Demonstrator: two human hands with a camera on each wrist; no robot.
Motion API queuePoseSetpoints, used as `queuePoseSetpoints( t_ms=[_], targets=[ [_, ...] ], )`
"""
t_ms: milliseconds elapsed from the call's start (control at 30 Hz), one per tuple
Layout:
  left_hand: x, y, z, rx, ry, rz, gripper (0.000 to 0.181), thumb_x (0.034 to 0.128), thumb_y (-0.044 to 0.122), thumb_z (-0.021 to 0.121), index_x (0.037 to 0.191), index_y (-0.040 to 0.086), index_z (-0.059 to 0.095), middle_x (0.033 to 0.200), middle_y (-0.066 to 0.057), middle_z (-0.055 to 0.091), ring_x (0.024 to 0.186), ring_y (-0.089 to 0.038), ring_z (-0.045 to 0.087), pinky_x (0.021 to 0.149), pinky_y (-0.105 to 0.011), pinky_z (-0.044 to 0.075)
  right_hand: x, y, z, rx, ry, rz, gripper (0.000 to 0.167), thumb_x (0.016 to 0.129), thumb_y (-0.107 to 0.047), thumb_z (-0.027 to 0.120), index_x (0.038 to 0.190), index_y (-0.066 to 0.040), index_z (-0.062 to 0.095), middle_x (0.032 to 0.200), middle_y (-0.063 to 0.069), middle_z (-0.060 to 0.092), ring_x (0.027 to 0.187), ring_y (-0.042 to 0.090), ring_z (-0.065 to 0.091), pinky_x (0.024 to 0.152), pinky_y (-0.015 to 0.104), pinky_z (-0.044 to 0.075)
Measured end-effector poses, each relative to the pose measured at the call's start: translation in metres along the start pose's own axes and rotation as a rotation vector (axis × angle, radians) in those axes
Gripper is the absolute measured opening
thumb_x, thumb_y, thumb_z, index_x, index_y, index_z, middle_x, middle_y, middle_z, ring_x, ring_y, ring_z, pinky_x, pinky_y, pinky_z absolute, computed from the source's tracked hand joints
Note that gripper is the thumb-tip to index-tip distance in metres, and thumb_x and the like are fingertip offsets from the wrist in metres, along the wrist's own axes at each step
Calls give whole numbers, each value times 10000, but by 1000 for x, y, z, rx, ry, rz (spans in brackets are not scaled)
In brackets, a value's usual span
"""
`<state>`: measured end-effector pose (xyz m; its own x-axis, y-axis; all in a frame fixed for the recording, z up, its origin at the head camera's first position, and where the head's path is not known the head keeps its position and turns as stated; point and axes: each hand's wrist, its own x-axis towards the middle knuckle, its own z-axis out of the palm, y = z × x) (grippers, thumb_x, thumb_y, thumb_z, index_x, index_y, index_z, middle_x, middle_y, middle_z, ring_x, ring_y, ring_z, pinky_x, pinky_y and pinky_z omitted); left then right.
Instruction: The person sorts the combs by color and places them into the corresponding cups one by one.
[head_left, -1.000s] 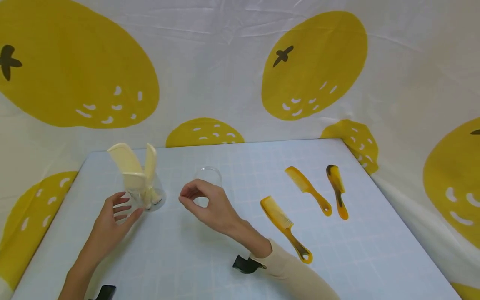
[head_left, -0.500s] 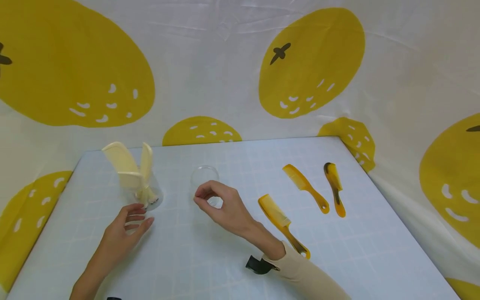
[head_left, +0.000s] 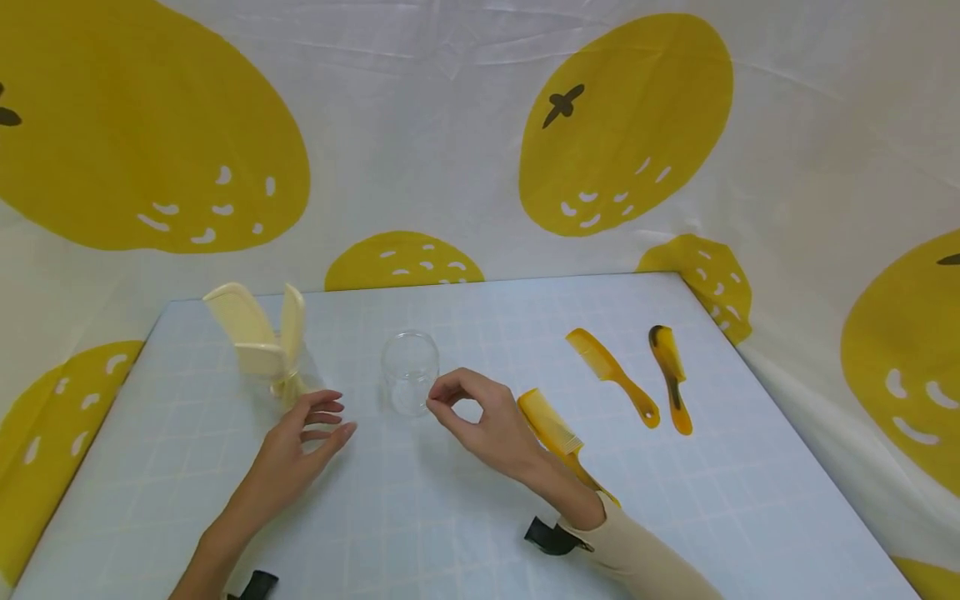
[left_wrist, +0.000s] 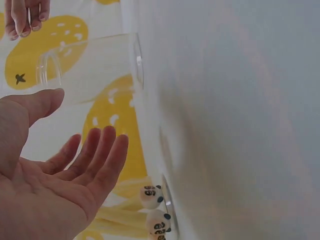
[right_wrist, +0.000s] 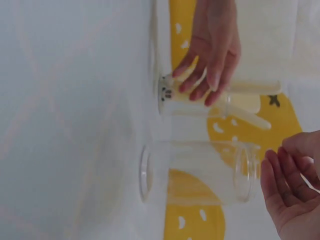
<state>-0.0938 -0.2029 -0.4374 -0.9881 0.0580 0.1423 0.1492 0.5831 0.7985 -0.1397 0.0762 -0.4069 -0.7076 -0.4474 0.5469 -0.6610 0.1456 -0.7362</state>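
Note:
An upright clear glass jar (head_left: pixel 409 379) stands at the table's middle. My right hand (head_left: pixel 483 421) hovers at its right side, thumb and fingertips brought together with nothing visible between them; the right wrist view shows it near the jar's rim (right_wrist: pixel 246 172). To the left, a second glass jar (right_wrist: pixel 192 106) holds several cream paddle-shaped things (head_left: pixel 260 325), broad ends up. Their rounded handle ends (left_wrist: pixel 151 196) carry small printed faces. My left hand (head_left: pixel 296 454) is in front of that jar, fingers spread and slightly bent, holding nothing.
Three amber combs lie on the right half of the table: one comb (head_left: pixel 551 421) partly behind my right wrist, another comb (head_left: pixel 611 375) farther back, and a smaller dark-mottled comb (head_left: pixel 672 383) rightmost. A fruit-printed cloth (head_left: pixel 450 167) hangs behind the table (head_left: pixel 750 500).
Both hands have moved right. The left has come away from the jar with the cream paddles; the right has passed in front of the other glass jar to its right side.

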Motion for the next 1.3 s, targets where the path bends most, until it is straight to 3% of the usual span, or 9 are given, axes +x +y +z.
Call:
queuePoseSetpoints(
  t_ms=[267, 400, 667, 900, 1033, 1300],
  targets=[
    [14, 6, 16, -7, 5, 81, 567, 945, 207, 772, 1400, 0, 504, 1322, -176, 621, 1198, -306, 603, 996, -507, 508, -13, 12, -25, -117, -11, 26, 157, 926, -2, 739, 1041, -96, 688, 978, -4, 706, 882, 113, 669, 812, 299, 590],
    [20, 11, 24, -19, 5, 68, 637, 939, 213, 781, 1447, 3, 460, 1360, -187, 582, 1245, -351, 565, 1031, -558, 484, -18, 17, -39, -206, -9, 28, 159, 923, -8, 745, 1049, -83, 684, 994, 0, 703, 892, 123, 670, 818, 307, 586],
    [35, 17, 36, -57, -22, 30, 785, 932, 304, 787, 1523, 20, 356, 1429, -188, 473, 1295, -347, 485, 1082, -551, 446, -27, 28, -60, -313, -27, 73, 186, 915, -19, 762, 1081, -30, 680, 1032, 50, 701, 923, 167, 664, 836, 334, 584],
    [48, 18, 45, -79, -37, 22, 898, 889, 322, 828, 1546, 14, 299, 1439, -190, 426, 1328, -335, 440, 1110, -536, 423, -37, 33, -75, -388, -135, 200, 243, 938, -73, 755, 1160, -33, 665, 1134, 80, 679, 983, 265, 666, 864, 400, 589],
    [53, 19, 50, -101, -40, 37, 922, 869, 316, 847, 1543, 15, 295, 1441, -206, 414, 1320, -338, 429, 1113, -540, 411, -43, 34, -81, -477, -173, 227, 263, 942, -95, 755, 1184, -41, 667, 1151, 88, 668, 982, 276, 667, 851, 392, 589],
    [59, 19, 57, -114, -55, 8, 987, 861, 368, 847, 1570, 64, 233, 1494, -179, 352, 1315, -357, 432, 1123, -552, 399, -55, 31, -90, -644, -254, 288, 344, 907, -112, 798, 1209, -5, 672, 1124, 100, 661, 982, 237, 642, 838, 384, 578]
  ],
)
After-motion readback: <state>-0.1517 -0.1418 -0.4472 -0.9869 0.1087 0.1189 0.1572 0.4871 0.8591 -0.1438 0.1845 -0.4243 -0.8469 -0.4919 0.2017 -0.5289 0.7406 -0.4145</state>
